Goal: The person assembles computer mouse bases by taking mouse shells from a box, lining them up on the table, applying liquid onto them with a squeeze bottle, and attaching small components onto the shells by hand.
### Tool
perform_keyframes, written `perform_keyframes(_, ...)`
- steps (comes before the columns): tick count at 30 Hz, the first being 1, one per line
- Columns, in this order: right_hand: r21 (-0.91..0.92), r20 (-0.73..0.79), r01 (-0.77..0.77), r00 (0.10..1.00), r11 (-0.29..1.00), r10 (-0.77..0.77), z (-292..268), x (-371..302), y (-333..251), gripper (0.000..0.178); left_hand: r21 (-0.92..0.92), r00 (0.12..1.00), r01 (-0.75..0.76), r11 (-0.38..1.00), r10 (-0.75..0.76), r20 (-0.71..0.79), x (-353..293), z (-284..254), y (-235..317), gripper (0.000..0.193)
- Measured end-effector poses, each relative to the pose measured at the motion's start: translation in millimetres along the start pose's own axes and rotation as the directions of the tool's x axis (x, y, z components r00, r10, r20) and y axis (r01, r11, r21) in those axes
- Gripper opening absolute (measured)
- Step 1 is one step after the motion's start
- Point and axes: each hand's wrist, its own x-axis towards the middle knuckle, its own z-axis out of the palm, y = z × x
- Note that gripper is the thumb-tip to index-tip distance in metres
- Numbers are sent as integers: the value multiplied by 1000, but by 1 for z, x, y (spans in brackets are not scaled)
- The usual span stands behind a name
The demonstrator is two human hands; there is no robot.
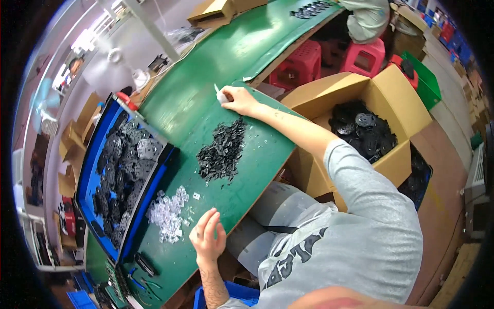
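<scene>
My right hand (239, 101) is closed around a small white bottle (223, 97) with a thin pointed nozzle, at the far side of the green worktable (262, 149). Just nearer lies a heap of small black plastic pieces (222, 150), apart from the hand. My left hand (208, 238) is held above the table's near edge, its fingers curled together; whatever is at the fingertips is too small to make out. Beside it, to the left, is a spread of small clear plastic pieces (169, 213), with one square clear piece (196, 196) lying apart.
A blue tray (135, 226) of round black parts stands left. Pliers (149, 285) and a black tool (146, 264) lie at the lower left. An open cardboard box (406, 100) with black parts stands right, near pink stools (363, 56) and another person (366, 20).
</scene>
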Motion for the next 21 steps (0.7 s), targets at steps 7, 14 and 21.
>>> perform_keyframes(7,356,-231,-133,946,925,225,-70,-63,-34,69,-50,966,-237,970,241,98,12,36,30,28)
perform_keyframes(14,-29,-738,-681,508,731,444,-205,-291,125,66,-296,981,-108,949,150,124,-22,97,43,32)
perform_keyframes(21,-286,-811,-937,348,200,470,-306,-383,152,86,-450,987,33,892,42,155,-19,157,57,41)
